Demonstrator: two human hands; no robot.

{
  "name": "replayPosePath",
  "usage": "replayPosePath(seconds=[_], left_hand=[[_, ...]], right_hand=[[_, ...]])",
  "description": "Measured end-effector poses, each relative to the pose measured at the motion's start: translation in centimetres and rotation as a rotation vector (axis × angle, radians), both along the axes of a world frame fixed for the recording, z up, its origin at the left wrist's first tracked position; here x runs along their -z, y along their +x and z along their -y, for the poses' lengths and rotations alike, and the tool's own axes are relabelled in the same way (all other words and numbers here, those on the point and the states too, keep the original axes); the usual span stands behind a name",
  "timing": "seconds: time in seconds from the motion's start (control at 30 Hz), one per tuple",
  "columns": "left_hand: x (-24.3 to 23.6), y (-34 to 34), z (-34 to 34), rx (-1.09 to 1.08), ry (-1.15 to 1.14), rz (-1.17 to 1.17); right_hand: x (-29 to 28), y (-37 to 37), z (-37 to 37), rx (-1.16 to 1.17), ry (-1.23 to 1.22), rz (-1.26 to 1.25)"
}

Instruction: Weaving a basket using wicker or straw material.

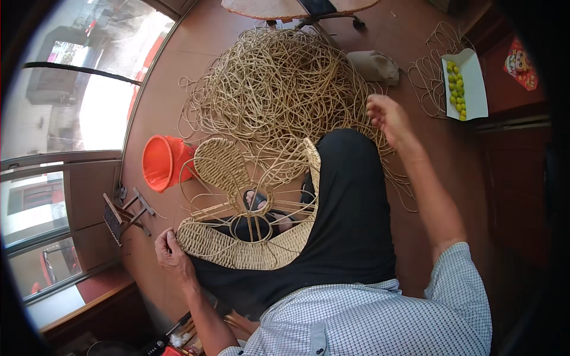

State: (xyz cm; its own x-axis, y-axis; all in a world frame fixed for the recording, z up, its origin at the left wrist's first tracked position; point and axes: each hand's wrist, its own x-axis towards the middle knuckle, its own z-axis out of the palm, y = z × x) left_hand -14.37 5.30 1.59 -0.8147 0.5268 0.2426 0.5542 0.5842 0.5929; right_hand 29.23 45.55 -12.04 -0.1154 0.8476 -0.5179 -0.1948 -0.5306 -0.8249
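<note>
Across my lap lies a partly woven straw-cord piece [246, 254] with a curved, tightly woven band, a rounded woven petal, and bare frame rods meeting at small rings. My left hand [172, 255] is closed on the band's left end, thumb uppermost. Out to the right, my right hand [389, 118] is raised beyond my knee with its fingers curled together; whatever they may pinch is too fine to make out. Just past the woven piece spreads a large tangled heap of straw cord [276, 83], and loose strands trail toward my lap.
An orange bucket [159, 163] stands left of the petal, near a small wooden folding stool [127, 213]. Beyond the heap is a wheeled chair [297, 9]. At right are a beige bag-like bundle [373, 66] and a white box [472, 86] holding several yellow-green fruits [456, 92].
</note>
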Motion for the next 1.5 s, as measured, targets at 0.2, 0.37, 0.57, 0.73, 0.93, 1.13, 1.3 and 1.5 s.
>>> replayPosePath(seconds=[0.2, 0.37, 0.57, 0.73, 0.93, 1.13, 1.3, 1.5], left_hand=[[-2.2, 2.1, -0.4, -0.043, -0.084, -0.051], [-2.8, 3.2, -1.4, -0.085, -0.086, 0.012], [-3.1, 3.5, -0.8, -0.118, -0.071, 0.037], [-2.1, 3.5, -1.1, -0.112, -0.056, 0.05], [-1.9, 2.8, 0.0, -0.093, -0.062, 0.004], [-1.9, 3.2, -0.7, -0.08, -0.062, -0.057], [-1.6, 2.6, -0.2, 0.001, -0.027, -0.12], [-1.3, 3.2, 0.7, -0.057, 0.157, -0.005]], right_hand=[[14.5, -4.9, 0.1, -0.4, 0.239, 0.459], [15.4, -7.1, -2.2, -0.719, 0.427, 0.835], [16.4, -10.5, -4.7, -0.985, 0.604, 1.03], [18.8, -10.4, -7.0, -1.083, 0.483, 1.145], [15.9, -10.5, -5.6, -1.094, 0.534, 1.14], [10.9, -6.1, -4.8, -0.799, 1.004, 1.027], [2.8, -3.3, -5.3, -0.361, 0.519, 0.537], [-11.5, -0.5, -2.7, 0.073, 0.461, -0.089]])
